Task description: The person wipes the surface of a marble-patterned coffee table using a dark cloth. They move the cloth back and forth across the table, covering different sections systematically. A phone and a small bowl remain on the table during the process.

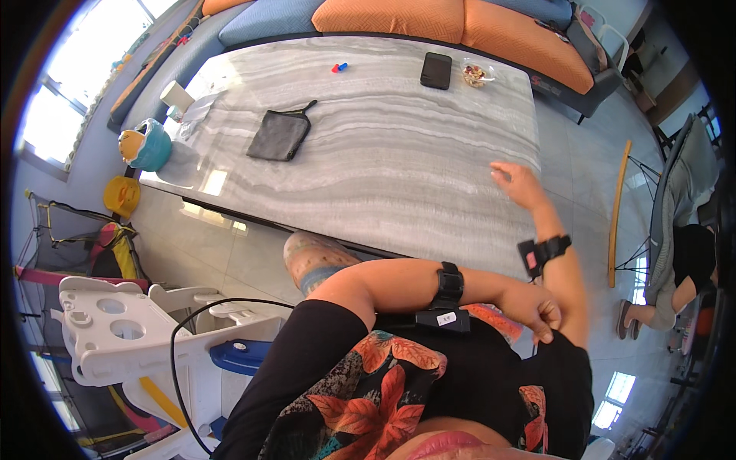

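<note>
My left hand (pixel 532 313) is drawn across my body, its fingertips pinched on the edge of the black sleeve (pixel 560 356) of my right arm. Over the right end of the marble-patterned table (pixel 368 149) is my right hand (pixel 514 183), fingers loosely curled and apart, holding nothing. Black straps with small devices circle both forearms. A folded grey cloth (pixel 279 135) with a dark loop lies left of the middle of the table. Farther back are a black smartphone (pixel 436 71), a clear bowl of mixed snacks (pixel 476 75) and a small red and blue object (pixel 339 68).
At the table's left end stand a teal container (pixel 154 146) and a white cup (pixel 176 96). An orange and blue sofa (pixel 391 17) runs behind the table. A white plastic frame (pixel 115 328) stands at lower left. Another person's legs (pixel 644 313) show at far right.
</note>
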`<control>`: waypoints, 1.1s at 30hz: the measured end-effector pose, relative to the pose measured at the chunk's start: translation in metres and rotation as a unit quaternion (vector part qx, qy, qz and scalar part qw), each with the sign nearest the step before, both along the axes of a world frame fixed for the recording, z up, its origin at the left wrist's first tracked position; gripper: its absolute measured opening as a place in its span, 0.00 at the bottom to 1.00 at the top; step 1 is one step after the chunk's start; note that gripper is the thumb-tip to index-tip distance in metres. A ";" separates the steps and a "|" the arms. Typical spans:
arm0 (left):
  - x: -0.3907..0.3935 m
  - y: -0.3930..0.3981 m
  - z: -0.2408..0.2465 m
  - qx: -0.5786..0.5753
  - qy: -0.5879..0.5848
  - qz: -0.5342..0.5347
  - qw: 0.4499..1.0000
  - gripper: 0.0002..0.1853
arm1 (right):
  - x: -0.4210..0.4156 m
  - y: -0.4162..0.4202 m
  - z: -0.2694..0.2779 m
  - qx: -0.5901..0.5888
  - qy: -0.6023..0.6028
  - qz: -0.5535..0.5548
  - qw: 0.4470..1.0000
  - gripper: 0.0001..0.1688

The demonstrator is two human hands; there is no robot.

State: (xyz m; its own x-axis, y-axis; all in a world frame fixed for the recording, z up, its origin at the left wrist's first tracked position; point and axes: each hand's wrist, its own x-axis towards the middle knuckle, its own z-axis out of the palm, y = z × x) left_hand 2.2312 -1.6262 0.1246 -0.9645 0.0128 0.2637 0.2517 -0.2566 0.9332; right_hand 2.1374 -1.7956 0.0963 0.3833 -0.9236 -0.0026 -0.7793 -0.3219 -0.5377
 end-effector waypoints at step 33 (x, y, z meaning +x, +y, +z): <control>0.442 -0.204 -0.092 -0.362 -0.680 0.561 0.303 0.54 | 0.018 0.141 0.147 -0.127 -0.108 0.050 0.985 0.20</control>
State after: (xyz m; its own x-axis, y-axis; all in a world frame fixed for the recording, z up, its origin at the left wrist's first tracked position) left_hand 2.6735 -1.8298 0.0328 0.3212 -0.9445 -0.0684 -0.9420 -0.3261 0.0794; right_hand 2.1553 -1.6545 0.2428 0.4391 -0.8412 0.3155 -0.6122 -0.5372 -0.5802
